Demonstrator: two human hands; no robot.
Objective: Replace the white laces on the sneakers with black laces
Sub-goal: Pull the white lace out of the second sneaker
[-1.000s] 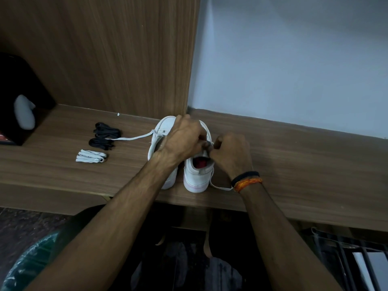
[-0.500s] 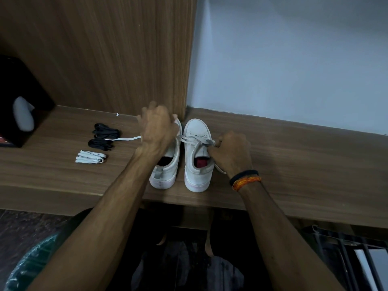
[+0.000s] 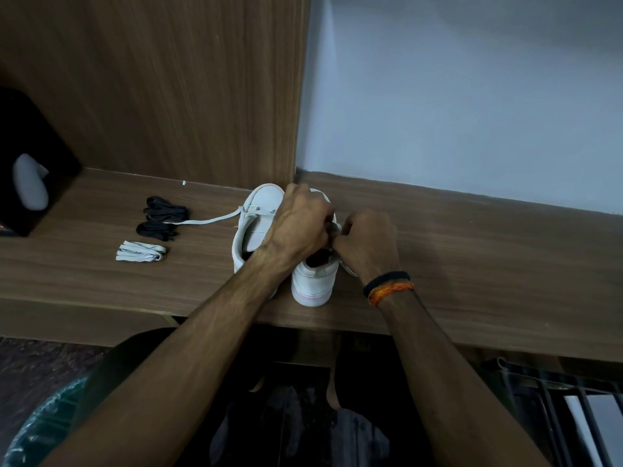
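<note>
Sneakers side by side on the wooden shelf [image 3: 472,264], toes to the back wall, and both hands are busy over the right sneaker [image 3: 315,281]. Left hand [image 3: 300,227] reaches across from above, fingers curled down around the lace area; right hand [image 3: 365,242] comes in tight beside it, fingers curled, knuckles almost touching the left. A bit of white lace [image 3: 335,227] peeks out between them, so it looks like a pinch on that lace, though the fingertips themselves are hidden.

Left sneaker [image 3: 256,224] sits just beside, its own white lace [image 3: 209,220] trailing off to the left and ending on the black laces [image 3: 161,217]. A folded white bundle [image 3: 140,255] lies near those.

Now the risks. That right sneaker's heel is close to the shelf's front edge; a hard tug toward the body could drag it off. The left forearm crosses the left sneaker and could knock it. And that trailing lace could snag the black laces if the left sneaker shifts.
</note>
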